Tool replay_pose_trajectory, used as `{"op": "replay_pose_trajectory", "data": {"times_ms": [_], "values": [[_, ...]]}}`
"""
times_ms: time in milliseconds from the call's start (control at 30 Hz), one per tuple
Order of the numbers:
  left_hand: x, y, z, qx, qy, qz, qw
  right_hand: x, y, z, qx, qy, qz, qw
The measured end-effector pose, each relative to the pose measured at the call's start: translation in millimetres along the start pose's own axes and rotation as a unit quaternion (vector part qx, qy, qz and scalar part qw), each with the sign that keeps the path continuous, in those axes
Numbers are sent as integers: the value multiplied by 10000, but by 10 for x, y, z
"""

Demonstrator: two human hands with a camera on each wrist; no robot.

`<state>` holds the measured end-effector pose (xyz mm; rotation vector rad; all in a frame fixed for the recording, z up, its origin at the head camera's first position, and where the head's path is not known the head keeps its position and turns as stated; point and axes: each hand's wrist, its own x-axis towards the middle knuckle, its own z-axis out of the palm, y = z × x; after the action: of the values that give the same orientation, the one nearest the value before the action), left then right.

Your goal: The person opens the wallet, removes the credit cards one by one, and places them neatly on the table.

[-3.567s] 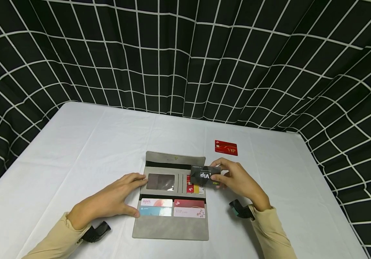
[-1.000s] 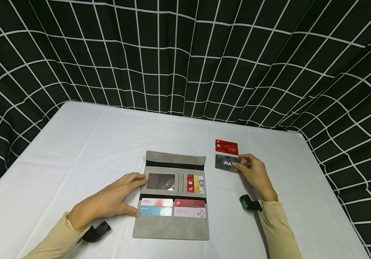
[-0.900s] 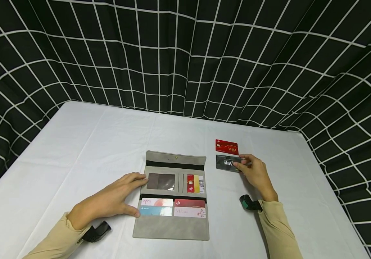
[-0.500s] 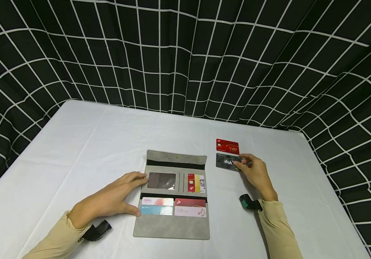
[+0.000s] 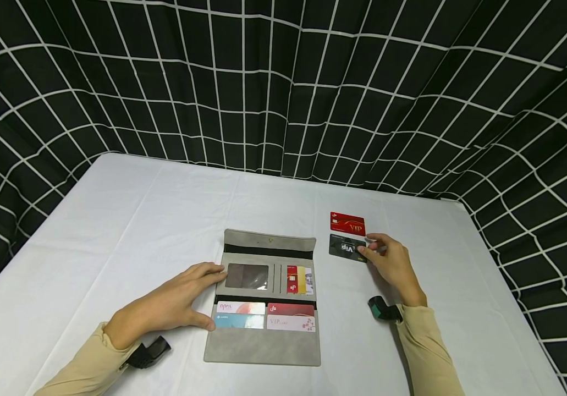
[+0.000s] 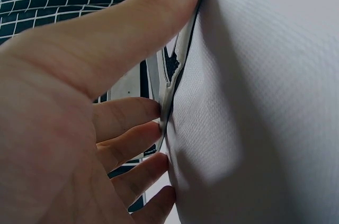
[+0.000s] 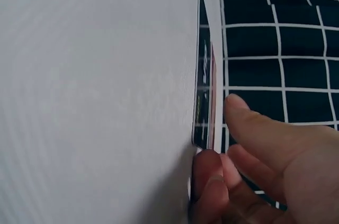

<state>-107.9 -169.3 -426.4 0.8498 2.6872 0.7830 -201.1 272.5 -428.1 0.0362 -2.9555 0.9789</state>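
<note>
- While the gray wallet (image 5: 262, 350) lies open on the white surface (image 5: 154, 231), its flap (image 5: 248, 238) spreads out at the far end.
- Wallet's upper left: a clear window pocket (image 5: 247, 276), dark brown behind the film.
- Wallet's upper right: an upright red card (image 5: 291, 278), a yellow card (image 5: 301, 279) and a white card (image 5: 309, 287), tucked in side by side and overlapping.
- Wallet's lower left: a pink-and-white card (image 5: 241, 308) just above a blue card (image 5: 238, 321).
- Wallet's lower right: a lower red card (image 5: 291, 310) just above a pale pink card (image 5: 288, 323).
- Wallet's left edge: the left hand (image 5: 171, 302) touches it, grip apart, thumb well clear of the fingers.
- Right of the wallet's flap: a black card (image 5: 346, 247) lies outside the wallet, with a red VIP card (image 5: 347, 224) just beyond it.
- Also right of the wallet: the right hand (image 5: 394, 267), thumb on the black card's right end; whether its grip is clamped on that card I cannot tell.
</note>
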Motion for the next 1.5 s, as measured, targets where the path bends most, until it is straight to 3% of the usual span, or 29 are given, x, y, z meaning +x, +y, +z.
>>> {"op": "replay_pose_trajectory", "data": {"times_ms": [333,1100,1500], "values": [[-3,10,2,-65,-23,-126,9999,-12,-7,-35,-125,-541,139,9984],[-5,9,0,-89,-21,-128,9999,-21,-11,-70,-135,-524,139,9984],[-8,18,-3,-35,-7,-113,9999,-68,-117,-157,200,-643,-183,9976]]}}
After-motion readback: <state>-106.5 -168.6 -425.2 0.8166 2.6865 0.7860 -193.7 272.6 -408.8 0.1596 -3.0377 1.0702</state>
